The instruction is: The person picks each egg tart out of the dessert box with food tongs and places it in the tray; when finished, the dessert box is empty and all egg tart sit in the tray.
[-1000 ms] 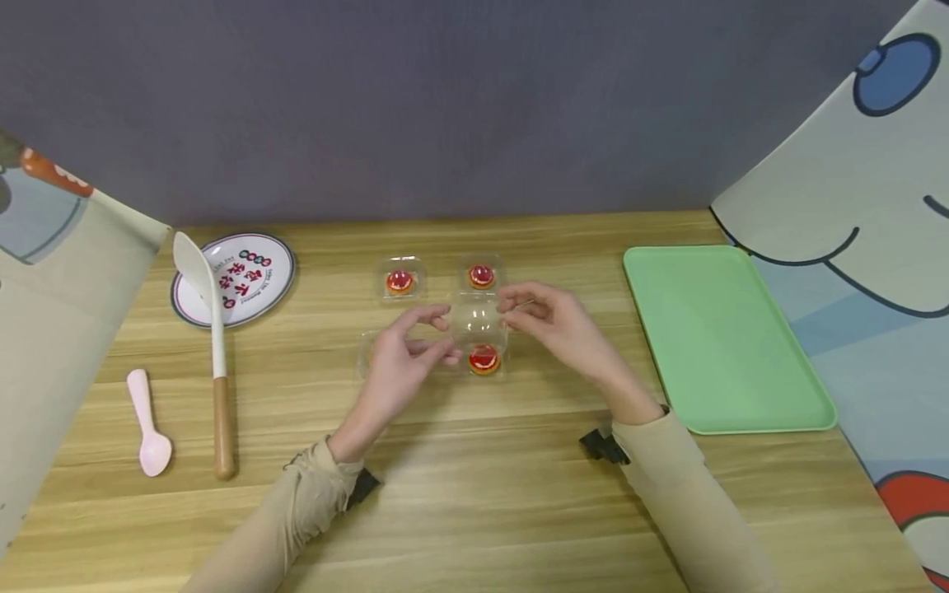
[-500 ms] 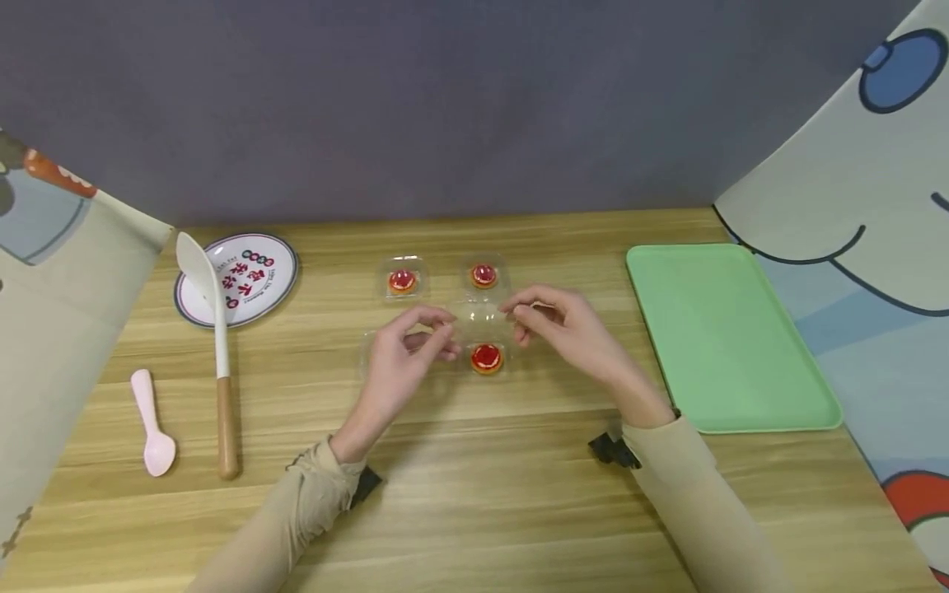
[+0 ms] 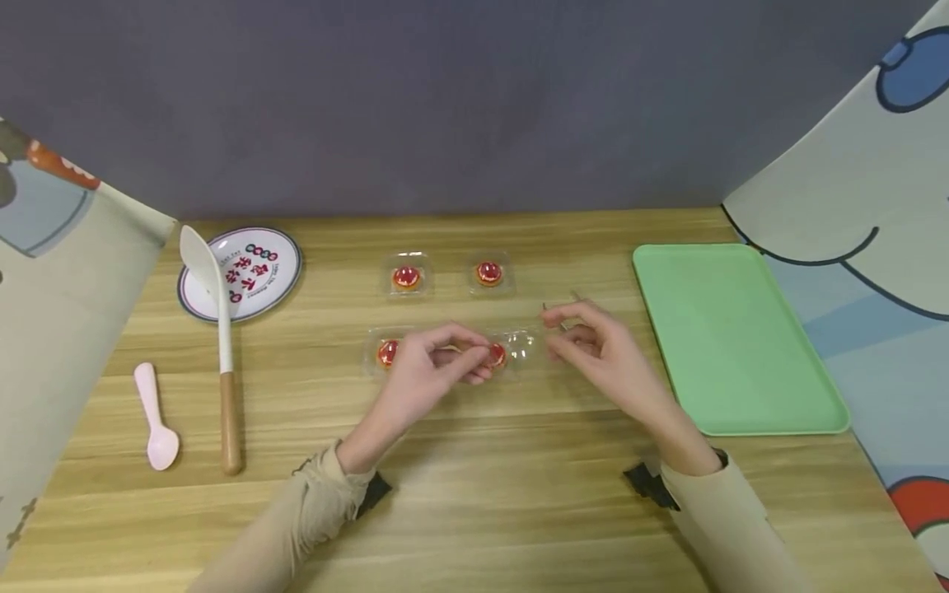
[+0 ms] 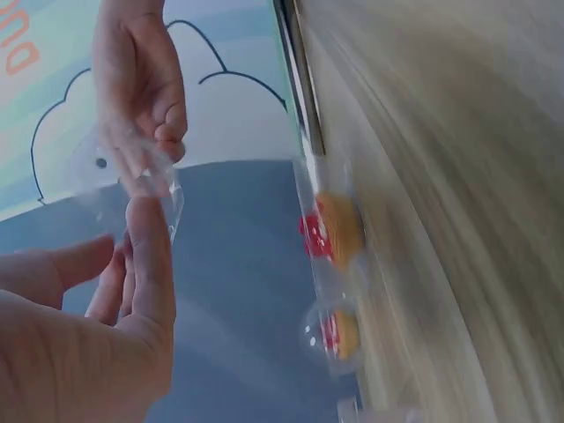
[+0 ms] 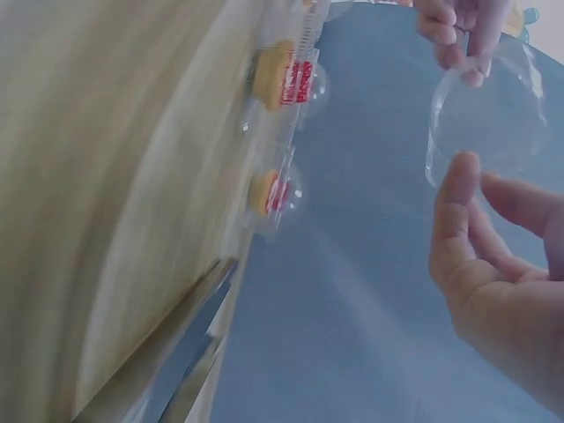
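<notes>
In the head view, my left hand (image 3: 430,366) pinches a clear domed plastic lid (image 3: 521,341) by its left edge, thumb against fingertips. The lid is raised over a red-topped tart (image 3: 497,356), which the fingers partly hide. My right hand (image 3: 604,350) is at the lid's right side, thumb and index finger apart with nothing seen between them. In the right wrist view, the lid (image 4: 163,181) stretches between both hands; whether a right fingertip touches its edge is hard to tell. Another tart (image 3: 387,353) sits in a clear box beside the left hand.
Two more boxed tarts (image 3: 406,277) (image 3: 488,273) stand in the row behind. A green tray (image 3: 741,338) lies at the right. On the left are a white plate (image 3: 276,288), a long wooden-handled ladle (image 3: 227,420) across it, and a pink spoon (image 3: 161,445).
Both hands have moved right, the right hand farther, and the gap between them has widened slightly. The lid has shifted right and toward the front. The front-left tart has come into view.
</notes>
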Demonstrator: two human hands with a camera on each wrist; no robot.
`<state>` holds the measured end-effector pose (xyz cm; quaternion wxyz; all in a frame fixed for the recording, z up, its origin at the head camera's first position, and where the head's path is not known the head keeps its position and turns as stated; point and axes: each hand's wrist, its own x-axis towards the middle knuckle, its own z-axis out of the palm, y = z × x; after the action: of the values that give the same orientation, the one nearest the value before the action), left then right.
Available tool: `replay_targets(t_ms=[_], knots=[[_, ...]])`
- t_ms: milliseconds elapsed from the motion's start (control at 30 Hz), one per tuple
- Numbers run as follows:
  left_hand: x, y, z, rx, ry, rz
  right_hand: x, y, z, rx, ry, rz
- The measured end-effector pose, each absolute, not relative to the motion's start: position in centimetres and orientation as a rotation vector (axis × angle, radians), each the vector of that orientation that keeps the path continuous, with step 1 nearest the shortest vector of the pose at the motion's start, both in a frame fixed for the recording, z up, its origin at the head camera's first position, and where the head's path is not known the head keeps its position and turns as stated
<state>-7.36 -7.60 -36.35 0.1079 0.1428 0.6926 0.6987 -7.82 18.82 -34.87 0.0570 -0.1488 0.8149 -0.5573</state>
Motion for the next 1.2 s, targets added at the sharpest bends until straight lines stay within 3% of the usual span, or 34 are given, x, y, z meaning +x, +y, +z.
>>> replay_targets(t_ms=[500, 1200], knots=[[-5.9, -5.5, -37.8, 0.630, 2.245, 1.448, -4.9, 21.6, -36.7, -0.548, 2.516, -1.256], [-6.1, -5.5, -39.2, 0.657, 2.222, 1.320, -5.0, 21.0, -39.0, -0.638, 2.465, -1.156]])
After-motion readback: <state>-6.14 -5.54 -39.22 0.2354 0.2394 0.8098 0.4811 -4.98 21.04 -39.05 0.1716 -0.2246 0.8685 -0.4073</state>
